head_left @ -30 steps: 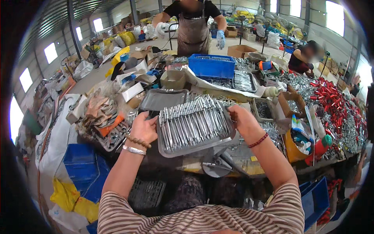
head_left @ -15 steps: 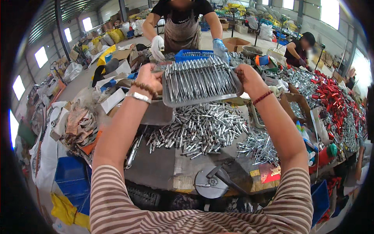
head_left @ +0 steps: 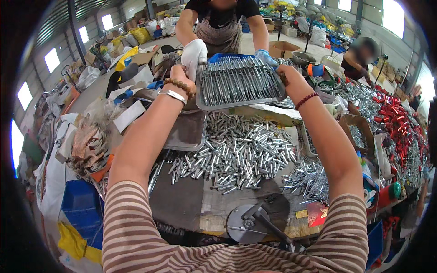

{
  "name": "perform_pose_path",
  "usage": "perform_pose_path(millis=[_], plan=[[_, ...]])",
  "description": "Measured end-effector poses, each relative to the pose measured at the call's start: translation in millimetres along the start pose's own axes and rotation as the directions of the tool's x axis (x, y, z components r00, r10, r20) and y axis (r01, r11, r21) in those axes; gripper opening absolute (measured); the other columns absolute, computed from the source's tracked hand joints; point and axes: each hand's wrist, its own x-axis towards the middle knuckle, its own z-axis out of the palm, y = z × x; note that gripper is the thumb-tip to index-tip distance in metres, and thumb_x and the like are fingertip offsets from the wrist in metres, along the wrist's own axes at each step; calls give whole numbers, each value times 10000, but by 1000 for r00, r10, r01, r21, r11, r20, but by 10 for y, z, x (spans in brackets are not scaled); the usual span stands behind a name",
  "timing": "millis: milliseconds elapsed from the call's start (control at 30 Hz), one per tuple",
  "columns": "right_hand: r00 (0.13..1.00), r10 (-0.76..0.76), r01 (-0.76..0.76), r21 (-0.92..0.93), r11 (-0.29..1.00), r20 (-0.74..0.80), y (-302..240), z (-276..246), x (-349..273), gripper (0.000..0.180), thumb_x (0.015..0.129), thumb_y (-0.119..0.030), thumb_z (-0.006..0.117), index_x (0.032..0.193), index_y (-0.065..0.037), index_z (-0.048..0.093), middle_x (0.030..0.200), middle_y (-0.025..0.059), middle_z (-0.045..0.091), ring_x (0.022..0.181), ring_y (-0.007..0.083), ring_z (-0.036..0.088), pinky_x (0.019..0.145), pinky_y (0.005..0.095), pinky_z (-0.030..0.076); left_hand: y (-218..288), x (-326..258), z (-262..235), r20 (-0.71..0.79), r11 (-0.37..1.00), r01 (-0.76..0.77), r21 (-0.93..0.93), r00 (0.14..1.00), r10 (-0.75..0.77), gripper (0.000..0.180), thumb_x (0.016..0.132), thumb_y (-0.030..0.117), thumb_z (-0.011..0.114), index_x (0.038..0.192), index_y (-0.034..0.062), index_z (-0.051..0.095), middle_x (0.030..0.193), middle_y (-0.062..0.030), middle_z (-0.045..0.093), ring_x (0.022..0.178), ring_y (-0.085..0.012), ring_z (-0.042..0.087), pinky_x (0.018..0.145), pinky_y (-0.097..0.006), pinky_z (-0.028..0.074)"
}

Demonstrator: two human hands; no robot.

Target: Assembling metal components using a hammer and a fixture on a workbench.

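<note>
Both my arms reach far forward across the workbench, holding a shallow metal tray (head_left: 241, 106) between them. Inside it, slim silvery metal rods (head_left: 239, 82) lie side by side in a dense row. My left hand (head_left: 185, 78) grips the tray's left edge; my right hand (head_left: 291, 78) is closed on the right edge. Opposite me, a co-worker's white-gloved hand (head_left: 194, 55) is at the far left corner of the tray and their blue-gloved hand (head_left: 266, 58) at the far right corner. Behind the tray, a blue bin (head_left: 227, 57) is partly hidden.
A big pile of short metal tubes (head_left: 241, 152) covers the bench's middle, with thinner pins (head_left: 307, 179) to its right. Another metal tray (head_left: 185, 132) lies under my left forearm. A round disc with a lever (head_left: 248, 223) sits near the front edge. Red parts (head_left: 398, 118) are heaped far right.
The co-worker has leaned in and both gloved hands have come to the tray's far corners. The tray now sits flatter, over the blue bin's near side. My hands still grip it.
</note>
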Motion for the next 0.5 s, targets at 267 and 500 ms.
perform_pose_path(millis=[267, 500], plan=[[932, 327, -311, 119, 943, -157, -200, 162, -77, 468, 752, 216, 564, 1129, -42, 665, 1055, 204, 695, 1002, 362, 674, 859, 373, 520, -332, 107, 145, 78, 727, 176, -664, 983, -167, 401, 1011, 223, 369, 1259, 53, 634, 1322, -145, 647, 1207, -284, 600, 1062, -456, 465], [971, -229, 194, -765, 614, 63, -602, 244, -601, 483, 720, 193, 644, 1127, -67, 672, 1091, 194, 701, 1020, 364, 687, 849, 392, 550, -376, -87, 259, 121, 657, 144, -740, 989, -81, 422, 980, 256, 451, 1317, 21, 550, 1301, -113, 622, 1166, -271, 601, 1029, -416, 471]])
